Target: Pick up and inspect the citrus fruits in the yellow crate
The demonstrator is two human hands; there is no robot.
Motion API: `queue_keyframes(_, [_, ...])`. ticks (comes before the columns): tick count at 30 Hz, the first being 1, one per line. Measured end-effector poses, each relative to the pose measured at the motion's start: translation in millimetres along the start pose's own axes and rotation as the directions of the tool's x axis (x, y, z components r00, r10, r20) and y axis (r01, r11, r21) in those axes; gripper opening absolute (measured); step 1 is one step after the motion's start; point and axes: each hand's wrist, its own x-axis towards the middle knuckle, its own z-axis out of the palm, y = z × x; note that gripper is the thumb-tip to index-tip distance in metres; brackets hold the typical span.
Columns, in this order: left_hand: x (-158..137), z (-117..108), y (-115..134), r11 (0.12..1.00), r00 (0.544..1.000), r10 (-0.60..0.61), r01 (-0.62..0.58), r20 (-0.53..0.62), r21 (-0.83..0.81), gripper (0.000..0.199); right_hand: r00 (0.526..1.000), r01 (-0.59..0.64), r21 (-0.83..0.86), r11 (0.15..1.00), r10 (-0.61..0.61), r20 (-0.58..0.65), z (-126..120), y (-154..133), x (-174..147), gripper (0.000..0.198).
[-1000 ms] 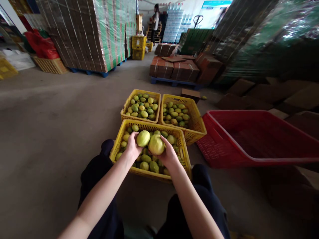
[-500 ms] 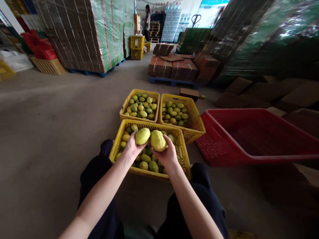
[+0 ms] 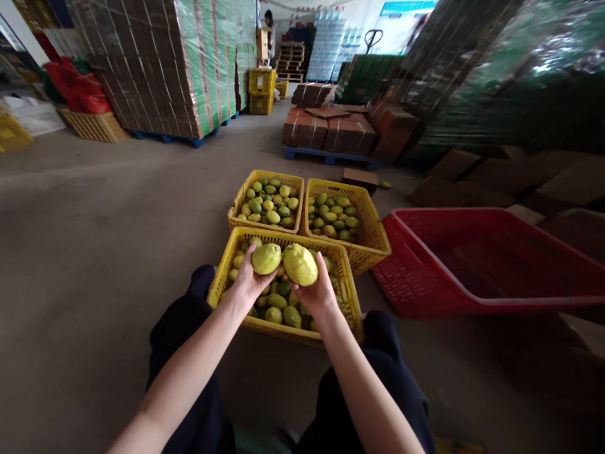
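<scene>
My left hand (image 3: 250, 277) is closed round a yellow-green lemon (image 3: 267, 259). In my right hand (image 3: 320, 287) sits a larger, bumpy yellow lemon (image 3: 301, 265), with my thumb along its right side. The two fruits are held side by side above the near yellow crate (image 3: 350, 290), which stands between my knees. Green and yellow lemons (image 3: 283, 309) fill that crate, partly hidden by my hands. Directly beyond it, a left yellow crate (image 3: 231, 217) and a right yellow crate (image 3: 373, 236) hold more lemons.
A large red basket (image 3: 425, 296) tilts at the right, near flattened cardboard (image 3: 496, 173). Bundled cartons (image 3: 328, 132) lie on a blue pallet ahead. Wrapped carton stacks (image 3: 142, 69) rise at the back left. A person (image 3: 270, 38) stands far off near yellow crates (image 3: 261, 88).
Both lemons have been turned in my fingers, showing other sides. The left one has shifted slightly left. The distant person is now more hidden behind a box.
</scene>
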Motion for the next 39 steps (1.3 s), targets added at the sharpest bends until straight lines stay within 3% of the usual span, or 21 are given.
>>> queue_keyframes(8, [-2.1, -1.0, -1.1, 0.995, 0.997, -0.083, 0.083, 0.0, -0.056, 0.03, 0.991, 0.018, 0.115, 0.993, -0.002, -0.132, -2.4, 3.4, -2.2, 0.026])
queue_keyframes(13, [-3.6, -0.9, -1.1, 0.994, 0.999, -0.046, 0.048, 0.026, -0.1, 0.029, 0.998, 0.001, 0.087, 0.996, 0.004, -0.058, -2.6, 4.7, -3.4, 0.022])
queue_keyframes(17, [-1.5, -1.4, -1.5, 0.993, 0.999, -0.038, 0.038, 0.005, -0.114, 0.027, 0.997, -0.018, 0.123, 0.992, 0.027, -0.072, -1.6, 7.0, -3.5, 0.021])
queue_keyframes(25, [-0.8, -2.1, -0.9, 0.998, 0.999, -0.036, 0.035, -0.02, -0.053, 0.027, 0.962, 0.025, 0.238, 0.971, 0.042, -0.271, -3.6, 5.3, 1.1, 0.017])
queue_keyframes(30, [-1.2, -1.7, -0.8, 0.999, 0.998, -0.046, 0.045, -0.038, -0.021, 0.027, 0.976, 0.037, 0.258, 0.965, 0.021, -0.219, -2.9, 4.1, 2.0, 0.008])
queue_keyframes(39, [-7.4, 3.1, -5.2, 0.998, 0.993, -0.068, 0.068, 0.099, 0.0, 0.016, 0.994, -0.079, 0.156, 0.985, 0.089, -0.056, 6.6, 1.5, -10.7, 0.019])
